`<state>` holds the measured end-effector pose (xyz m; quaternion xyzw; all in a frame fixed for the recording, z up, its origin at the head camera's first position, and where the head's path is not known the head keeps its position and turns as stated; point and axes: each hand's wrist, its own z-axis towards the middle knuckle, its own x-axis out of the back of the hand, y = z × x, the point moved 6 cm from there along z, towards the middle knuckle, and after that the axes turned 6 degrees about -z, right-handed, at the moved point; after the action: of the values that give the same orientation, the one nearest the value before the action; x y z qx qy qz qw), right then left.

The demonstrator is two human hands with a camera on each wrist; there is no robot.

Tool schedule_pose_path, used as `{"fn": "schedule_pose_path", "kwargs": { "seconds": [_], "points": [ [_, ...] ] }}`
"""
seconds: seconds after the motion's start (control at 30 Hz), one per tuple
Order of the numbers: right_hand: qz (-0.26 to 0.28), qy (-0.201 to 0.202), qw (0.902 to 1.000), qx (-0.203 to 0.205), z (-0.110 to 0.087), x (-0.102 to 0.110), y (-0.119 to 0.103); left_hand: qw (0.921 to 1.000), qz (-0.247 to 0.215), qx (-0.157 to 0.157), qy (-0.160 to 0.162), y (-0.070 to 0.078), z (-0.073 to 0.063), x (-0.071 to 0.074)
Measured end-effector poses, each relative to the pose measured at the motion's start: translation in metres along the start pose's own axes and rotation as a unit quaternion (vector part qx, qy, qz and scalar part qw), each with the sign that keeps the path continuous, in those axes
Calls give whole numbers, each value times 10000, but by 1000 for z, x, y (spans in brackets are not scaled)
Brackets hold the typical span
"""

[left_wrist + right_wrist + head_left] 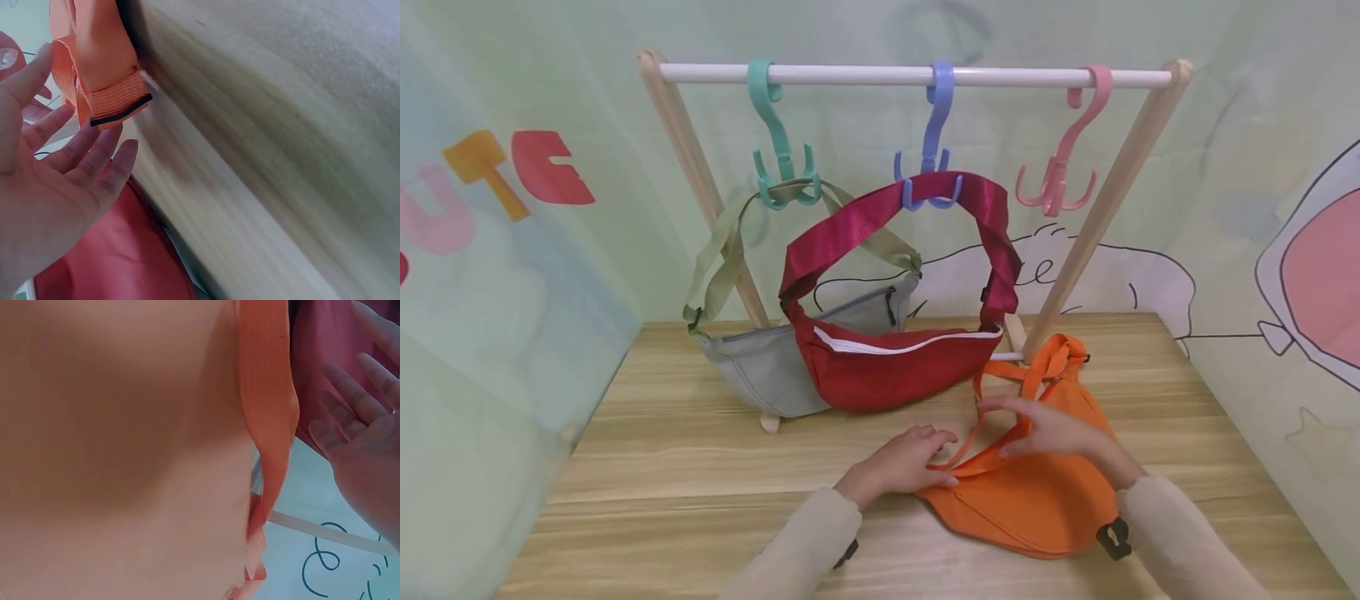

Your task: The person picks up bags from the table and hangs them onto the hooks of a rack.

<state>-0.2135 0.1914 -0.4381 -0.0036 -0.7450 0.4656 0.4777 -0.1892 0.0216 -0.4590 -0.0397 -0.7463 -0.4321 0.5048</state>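
An orange sling bag (1037,508) lies at the front right, with its orange strap (1056,358) bunched at the far end. My left hand (910,460) is at the bag's left corner, fingers loosely extended. In the left wrist view, those fingertips (109,140) are right at a ribbed strap end (119,97) with a dark edge. Over the bag's upper edge, my right hand (1048,429) reaches in from the right. The right wrist view shows the hand (369,434) with fingers spread and nothing between them, beside the hanging orange strap (269,381).
Behind, a wooden rack with a white bar (850,75) carries green (771,117), blue (936,117) and pink (1067,142) hooks. A grey-green bag (760,367) hangs from the green hook, a red bag (887,375) from the blue one. The pink hook holds nothing.
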Motion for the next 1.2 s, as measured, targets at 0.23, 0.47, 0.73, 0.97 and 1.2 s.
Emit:
{"fn": "schedule_pose_path", "kwargs": {
  "seconds": [0.23,0.47,0.73,0.97,1.2],
  "points": [
    [166,-111,9997,120,2,-12,1,10000,69,45,-28,-3,0,-3],
    [142,-222,9995,148,3,-23,4,9999,6,94,-89,-5,0,-5],
    [178,-255,9993,205,4,-30,4,9998,-116,138,-97,-7,0,-7],
    [150,-129,9994,277,5,-32,5,9995,-164,216,-159,-7,0,-9],
    [28,-10,9999,144,6,-35,10,9994,-144,245,-217,-8,1,-11]
  ]
}}
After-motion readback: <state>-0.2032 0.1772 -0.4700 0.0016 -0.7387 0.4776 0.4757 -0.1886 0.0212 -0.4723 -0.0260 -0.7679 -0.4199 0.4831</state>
